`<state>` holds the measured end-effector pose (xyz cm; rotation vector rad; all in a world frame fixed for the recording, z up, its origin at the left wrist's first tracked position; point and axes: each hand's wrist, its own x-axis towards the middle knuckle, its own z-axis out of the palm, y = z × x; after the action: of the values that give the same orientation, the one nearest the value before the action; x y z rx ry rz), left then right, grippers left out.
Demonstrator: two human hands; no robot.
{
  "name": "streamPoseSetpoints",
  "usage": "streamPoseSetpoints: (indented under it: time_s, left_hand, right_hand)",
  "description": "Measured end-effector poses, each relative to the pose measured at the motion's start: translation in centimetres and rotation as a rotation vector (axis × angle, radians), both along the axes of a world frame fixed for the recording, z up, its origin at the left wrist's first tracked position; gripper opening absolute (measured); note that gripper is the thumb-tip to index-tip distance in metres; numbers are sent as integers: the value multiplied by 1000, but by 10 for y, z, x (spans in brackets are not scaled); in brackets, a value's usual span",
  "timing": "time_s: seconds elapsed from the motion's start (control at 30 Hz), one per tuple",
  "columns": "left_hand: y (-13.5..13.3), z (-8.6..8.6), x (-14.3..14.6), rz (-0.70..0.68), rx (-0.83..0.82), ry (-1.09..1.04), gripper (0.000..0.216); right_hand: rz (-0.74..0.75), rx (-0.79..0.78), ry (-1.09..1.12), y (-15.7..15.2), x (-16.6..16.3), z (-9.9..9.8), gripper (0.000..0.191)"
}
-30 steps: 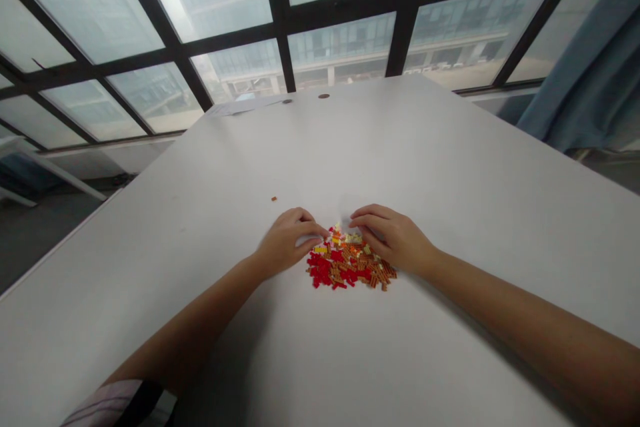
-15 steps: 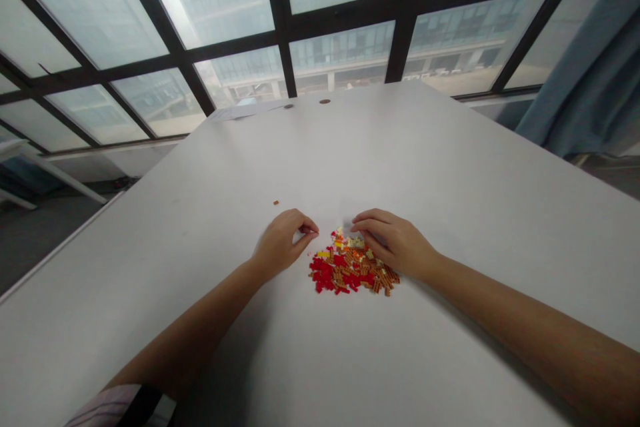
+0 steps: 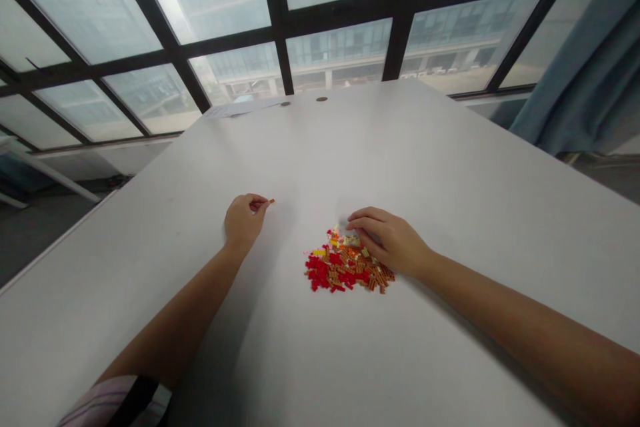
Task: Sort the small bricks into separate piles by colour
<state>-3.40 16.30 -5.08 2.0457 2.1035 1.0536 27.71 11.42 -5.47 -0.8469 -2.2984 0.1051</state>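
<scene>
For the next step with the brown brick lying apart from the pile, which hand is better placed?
Likely the left: the left hand is right at the brown brick, while the right hand is at the brick pile.

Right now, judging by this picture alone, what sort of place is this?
Probably an office or workroom indoors, though which I cannot tell: a large white flat-topped table stands before a wall of black-framed glass windows, with a blue cloth curtain at the picture's right.
</scene>
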Motion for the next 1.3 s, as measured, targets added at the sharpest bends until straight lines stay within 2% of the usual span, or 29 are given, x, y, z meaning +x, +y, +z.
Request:
streamPoseSetpoints:
  time_s: [0.27, 0.6, 0.83, 0.97, 1.07, 1.23, 1.3]
  left_hand:
    - [0, 1, 3, 60, -73, 6, 10]
    - [-1, -6, -4, 91, -14, 52, 12]
    - [0, -9, -5, 27, 32, 72, 12]
    - [-4, -2, 0, -19, 76, 67, 10]
    - [-14, 9, 14, -150, 97, 63, 10]
    - [-39, 21, 52, -600, -13, 29, 7]
    - [-47, 21, 62, -719, -48, 0, 7]
  right_hand:
    - [3, -12, 4, -1, 0, 1, 23]
    - [-3, -45, 2, -2, 1, 2, 24]
    - [6, -49, -2, -2, 1, 2, 24]
    - [6, -30, 0, -2, 1, 3, 24]
    - [10, -22, 4, -2, 1, 3, 23]
    - [12, -36, -2, -2, 0, 4, 24]
    - [14, -31, -1, -2, 0, 4, 24]
